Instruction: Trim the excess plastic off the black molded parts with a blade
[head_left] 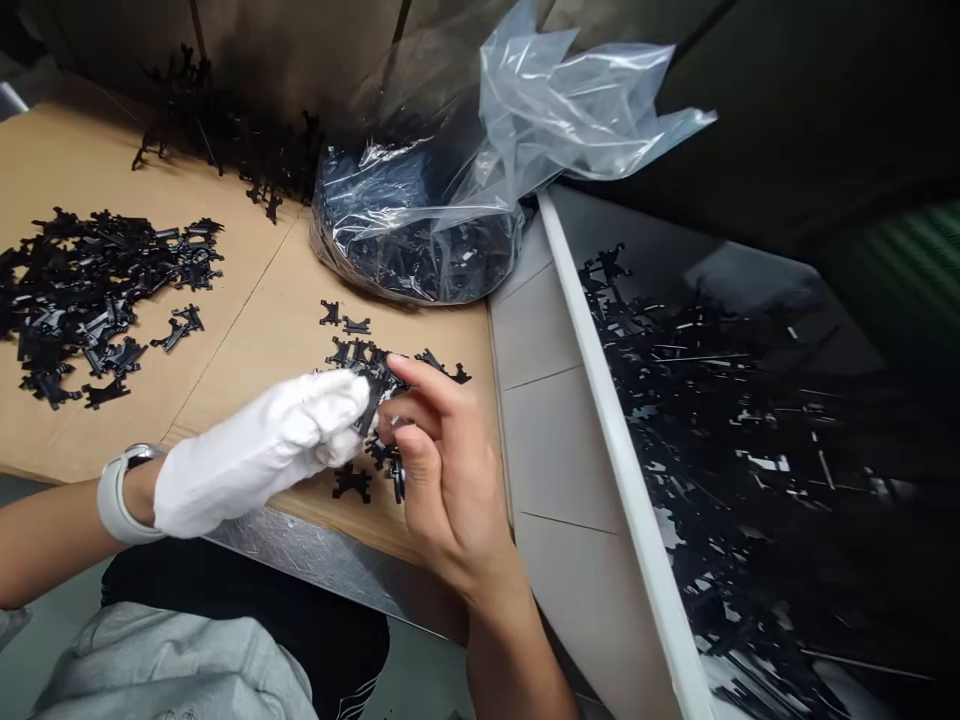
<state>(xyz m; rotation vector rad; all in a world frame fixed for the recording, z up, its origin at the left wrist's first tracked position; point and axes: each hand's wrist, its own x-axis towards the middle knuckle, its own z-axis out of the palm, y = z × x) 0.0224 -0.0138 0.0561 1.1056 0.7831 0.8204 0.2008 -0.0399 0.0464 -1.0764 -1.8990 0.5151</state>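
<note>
Under everything: tan, flat board worktop (262,340) with a seam running across it, metal edge along the near side.
Big bin on the right: pale-walled, white-rimmed box (611,430), loaded with loose black parts.
Bag: clear, crinkly plastic bag (420,230) full of black stuff, sitting at the back by the bin.
Left pile: heap of small black notched parts (90,290), well apart from the hands.
Glove side: left hand (262,440) in a white fabric glove, fingertips pinched on a piece.
Bare side: right hand (457,460), thumb and forefinger apart, fingertips right by that piece; can't tell if they touch it.
Piece: small black plastic part (370,405), between the hands, above a few scattered lookalikes.
</note>
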